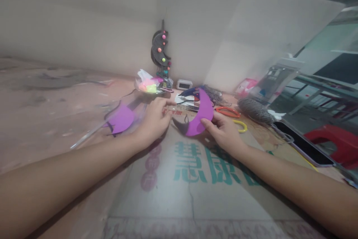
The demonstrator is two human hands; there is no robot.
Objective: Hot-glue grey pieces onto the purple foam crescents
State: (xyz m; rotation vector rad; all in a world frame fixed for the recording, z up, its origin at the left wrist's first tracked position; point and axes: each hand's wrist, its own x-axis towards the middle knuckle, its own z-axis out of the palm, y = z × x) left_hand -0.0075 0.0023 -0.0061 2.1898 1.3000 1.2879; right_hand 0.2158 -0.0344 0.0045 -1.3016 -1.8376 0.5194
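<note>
In the head view, a purple crescent [205, 114] is held upright above the printed cardboard [167, 201] on the table [33, 119]. Its outer edge is pinched between thumb and fingers by the right hand [223, 131]. The lower left tip is covered in dark grey yarn [181, 125], with a small loop standing up from it, while the rest of the crescent is bare. The left hand [156, 119] is raised just beside that tip, with the index finger extended; whether a strand is gripped there cannot be told, because of blur.

The step in hand is judged to be the wrapping of the crescent with yarn, at an early stage. For the next move, the crescent would need to be kept steady by its bare part, and the strand drawn snug and laid close against the covered part, without the thin card being bent.

Another purple piece [123, 119] is seen to the left, near a clear stick [89, 134]. A grey yarn ball [254, 110] lies to the right, beyond the orange loop [228, 112] and the yellow loop [241, 126]. Against the wall, a dark crescent ornament [159, 50] is hung with coloured balls.
</note>
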